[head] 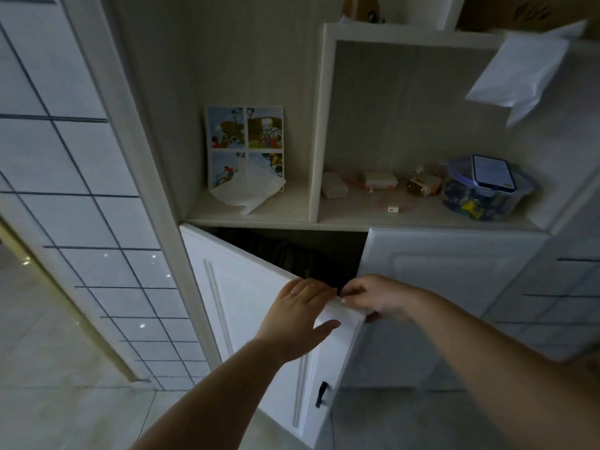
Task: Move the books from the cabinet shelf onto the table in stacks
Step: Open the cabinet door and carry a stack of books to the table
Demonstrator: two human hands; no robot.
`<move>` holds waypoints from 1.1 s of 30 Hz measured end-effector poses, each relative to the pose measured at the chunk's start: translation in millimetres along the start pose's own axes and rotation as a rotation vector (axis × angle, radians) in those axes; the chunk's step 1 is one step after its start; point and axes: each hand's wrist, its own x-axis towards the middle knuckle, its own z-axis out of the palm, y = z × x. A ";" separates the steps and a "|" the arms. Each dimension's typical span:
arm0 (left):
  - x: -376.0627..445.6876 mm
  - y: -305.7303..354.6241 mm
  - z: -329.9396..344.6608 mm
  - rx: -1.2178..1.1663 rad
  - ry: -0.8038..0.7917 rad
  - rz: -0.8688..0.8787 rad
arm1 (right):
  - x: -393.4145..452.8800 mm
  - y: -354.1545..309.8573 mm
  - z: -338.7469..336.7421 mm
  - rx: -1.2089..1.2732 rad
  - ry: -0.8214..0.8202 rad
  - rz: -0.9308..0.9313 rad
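Clearly the job is sitting at its very beginning: no book is resting in either hand, and no table is showing anywhere in the view. Both hands are working on the left cabinet door [259, 306], which is standing partly open. The left hand [300, 316] is lying flat and spread on the door's front face, fingers curling over its top edge and thumb stretching out to the side, pressing more than gripping. The right hand [378, 297] is pinching the top corner of that same door, fingers bunching over the edge just beside the left hand's fingertips; it is holding nothing but the door.

Just beyond the two hands, the dark opening [292, 251] behind the door is giving away almost nothing; faint upright ridges are showing there, which may be book spines, but that is too dim to say. Higher up, well above the left hand, a picture book [245, 138] is leaning upright against the back of the open shelf [246, 216], with a crumpled white tissue [246, 190] lying against its lower part. Above the right hand, a clear tub [483, 196] with a phone [493, 173] on its lid is sitting among small bits. Everything is remaining to be carried, judging by this.
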 end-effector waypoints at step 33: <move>-331.9 -160.9 -152.4 -1.101 0.016 -1.008 | 1.3 -202.2 375.1 0.614 -0.302 0.003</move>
